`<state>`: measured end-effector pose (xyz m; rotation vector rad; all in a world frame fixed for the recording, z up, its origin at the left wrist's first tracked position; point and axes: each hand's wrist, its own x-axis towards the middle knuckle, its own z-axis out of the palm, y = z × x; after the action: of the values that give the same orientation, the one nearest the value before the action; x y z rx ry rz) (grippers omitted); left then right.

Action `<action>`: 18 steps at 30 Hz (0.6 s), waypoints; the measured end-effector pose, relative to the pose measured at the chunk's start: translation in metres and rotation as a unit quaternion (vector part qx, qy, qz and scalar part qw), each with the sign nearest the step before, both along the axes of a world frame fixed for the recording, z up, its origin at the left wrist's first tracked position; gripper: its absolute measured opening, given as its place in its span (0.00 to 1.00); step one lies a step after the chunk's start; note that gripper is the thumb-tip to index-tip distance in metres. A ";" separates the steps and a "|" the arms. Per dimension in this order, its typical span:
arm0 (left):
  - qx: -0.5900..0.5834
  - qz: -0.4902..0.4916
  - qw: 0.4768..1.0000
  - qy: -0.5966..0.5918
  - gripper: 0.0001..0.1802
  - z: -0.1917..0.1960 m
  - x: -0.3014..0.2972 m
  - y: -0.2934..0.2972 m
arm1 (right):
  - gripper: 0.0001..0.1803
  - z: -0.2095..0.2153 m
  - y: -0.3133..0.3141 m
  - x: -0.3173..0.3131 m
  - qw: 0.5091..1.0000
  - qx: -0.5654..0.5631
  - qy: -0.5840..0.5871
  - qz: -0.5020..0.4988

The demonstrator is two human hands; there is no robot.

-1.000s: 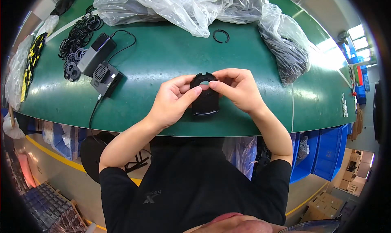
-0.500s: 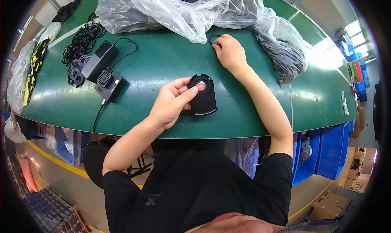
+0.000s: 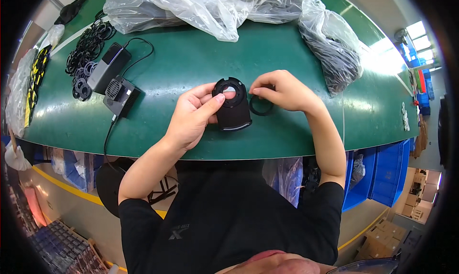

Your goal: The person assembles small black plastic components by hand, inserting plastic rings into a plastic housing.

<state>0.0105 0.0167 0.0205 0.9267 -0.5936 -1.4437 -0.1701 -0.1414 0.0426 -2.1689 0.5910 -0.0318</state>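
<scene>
My left hand [image 3: 193, 115] grips a black plastic housing [image 3: 232, 106] with a round opening at its top, held just above the green table [image 3: 191, 58]; the thumb lies across its face. My right hand [image 3: 282, 89] pinches a thin black rubber ring [image 3: 260, 106] right beside the housing's right edge. The ring hangs below my fingers, close to the housing but apart from the opening.
Crumpled clear plastic bags [image 3: 210, 6] lie along the far side. A clear bag of black rings [image 3: 334, 54] sits at the right. At the left are a black power adapter [image 3: 110, 68] with cable, a small black box [image 3: 120, 96] and loose black rings [image 3: 88, 44]. Blue bins [image 3: 387, 173] stand under the table.
My right hand reached to the far side of the table, picked up a black ring and came back beside the housing. My left hand kept hold of the housing.
</scene>
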 end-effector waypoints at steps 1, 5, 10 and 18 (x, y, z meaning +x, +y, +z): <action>0.004 -0.007 1.000 -0.007 0.18 -0.002 0.001 0.000 | 0.09 -0.004 0.002 0.002 1.000 0.002 -0.001 -0.003; 0.000 -0.021 1.000 0.007 0.19 0.000 0.000 -0.002 | 0.10 -0.012 0.010 0.007 0.982 -0.125 -0.137 0.038; 0.011 -0.003 1.000 -0.006 0.18 0.000 0.000 -0.001 | 0.15 0.002 0.013 -0.005 0.977 -0.165 -0.116 -0.067; 0.017 0.010 1.000 -0.010 0.18 -0.003 0.002 -0.004 | 0.27 -0.014 0.039 -0.007 0.971 -0.226 -0.067 -0.037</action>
<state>0.0122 0.0123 0.0171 0.9730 -0.5738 -1.4321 -0.1770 -0.1022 0.0291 -2.5561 0.6313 -0.3830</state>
